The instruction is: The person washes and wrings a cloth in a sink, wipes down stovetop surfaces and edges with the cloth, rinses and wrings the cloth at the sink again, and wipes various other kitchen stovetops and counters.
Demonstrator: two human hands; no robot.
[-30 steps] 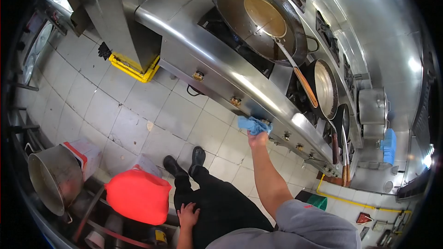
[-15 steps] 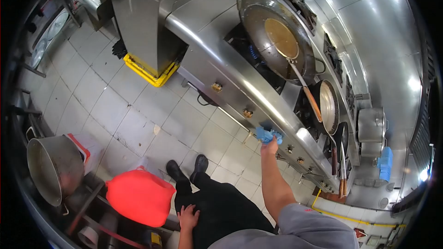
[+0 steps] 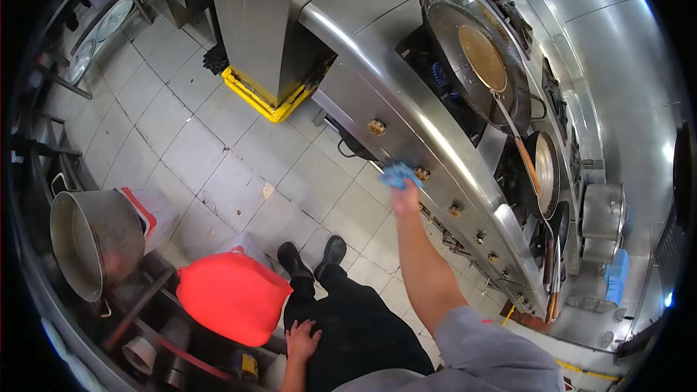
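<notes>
R grip (image 3: 405, 197) holding crumpled blue cloth (image 3: 398, 175), nr shiny metal panel (image 3: 352, 98), L grip (image 3: 301, 340) splayed on trousers (image 3: 356, 323)

No legible txt, brand or no. in view. Sm. red mark (image 3: 486, 321) on grey sleeve (image 3: 472, 345), R side: too sm. to read. Yellow patch (image 3: 249, 365), poss. a label, on container at lower L: unreadable. Stove knobs (image 3: 455, 210): markings, if any, too sm. to make out at this res.
</notes>
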